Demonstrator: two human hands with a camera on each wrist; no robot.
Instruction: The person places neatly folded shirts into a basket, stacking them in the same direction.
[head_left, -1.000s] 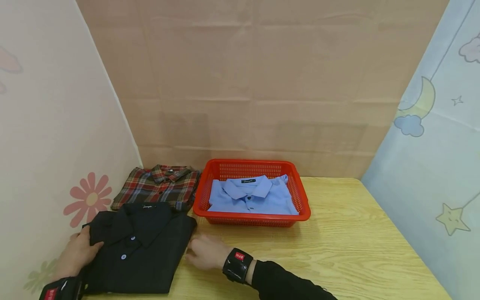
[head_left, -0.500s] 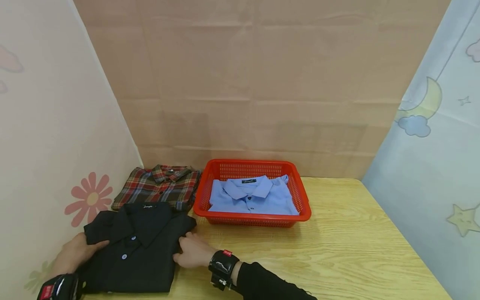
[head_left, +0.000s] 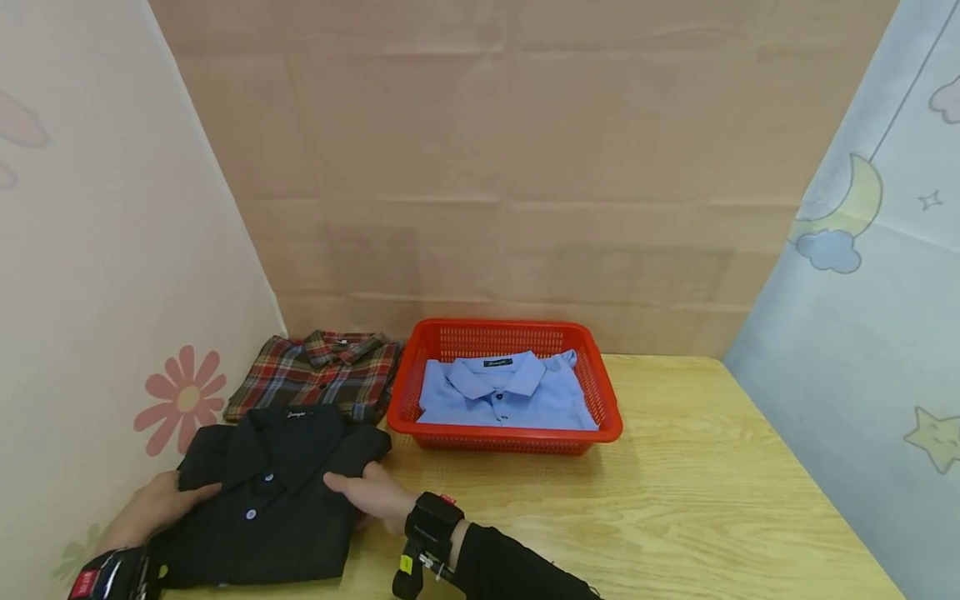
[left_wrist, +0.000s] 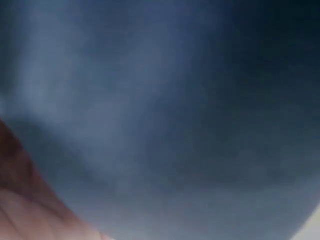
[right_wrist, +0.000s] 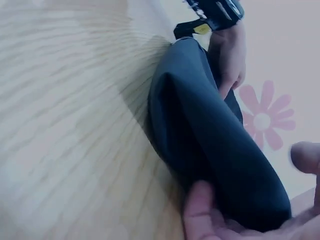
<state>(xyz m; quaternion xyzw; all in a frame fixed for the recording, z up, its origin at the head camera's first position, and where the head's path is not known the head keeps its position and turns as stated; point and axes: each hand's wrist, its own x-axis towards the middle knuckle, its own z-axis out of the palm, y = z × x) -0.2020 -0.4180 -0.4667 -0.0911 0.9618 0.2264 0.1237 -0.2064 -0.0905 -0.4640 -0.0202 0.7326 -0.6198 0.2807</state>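
We are gripping the folded black shirt (head_left: 270, 492) at the near left corner of the wooden table (head_left: 675, 500), our right hand (head_left: 371, 496) clamping its right edge with thumb on top and fingers (right_wrist: 200, 210) underneath, and our left hand (head_left: 153, 508) holding its left edge, fingers tucked under the cloth. Behind it a plaid shirt (head_left: 315, 375) is lying folded, and just beside that a red basket (head_left: 517, 437) is holding a folded blue shirt (head_left: 502, 392)
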